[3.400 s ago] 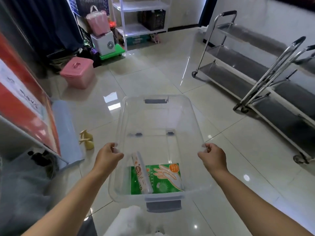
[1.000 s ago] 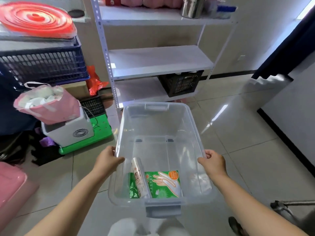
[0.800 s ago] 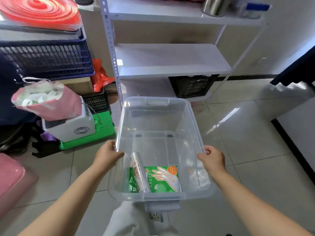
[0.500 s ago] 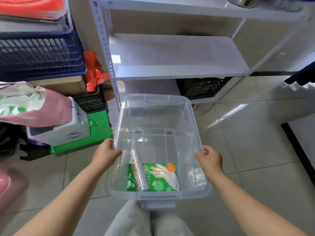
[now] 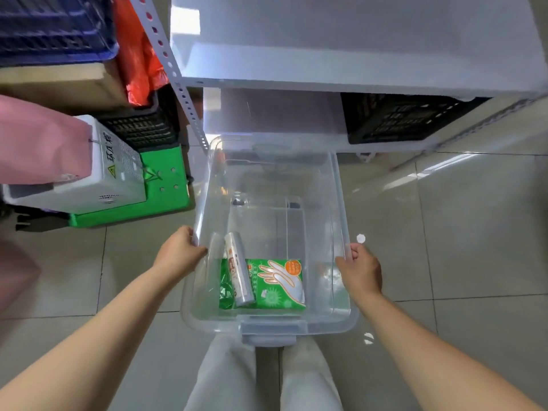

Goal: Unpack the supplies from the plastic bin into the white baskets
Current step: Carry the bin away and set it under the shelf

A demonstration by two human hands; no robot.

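I hold a clear plastic bin (image 5: 339, 185) in front of me, above the tiled floor. My left hand (image 5: 178, 254) grips its left rim and my right hand (image 5: 360, 269) grips its right rim. Inside, at the near end, lies a green packet of gloves (image 5: 275, 287) with a hand printed on it. A slim roll in clear wrap (image 5: 238, 277) lies across the packet's left side. No white basket is in view.
A white metal shelf rack (image 5: 326, 63) stands just beyond the bin, with a black crate (image 5: 406, 120) under its lower shelf. At the left are a white box (image 5: 98, 173) on a green base (image 5: 166, 185), a pink bag (image 5: 38, 140) and a blue crate (image 5: 53, 28).
I have walked with the bin from the open floor up to the shelf rack, and the view has tilted downward. Both hands keep the same grip; the contents have not shifted.
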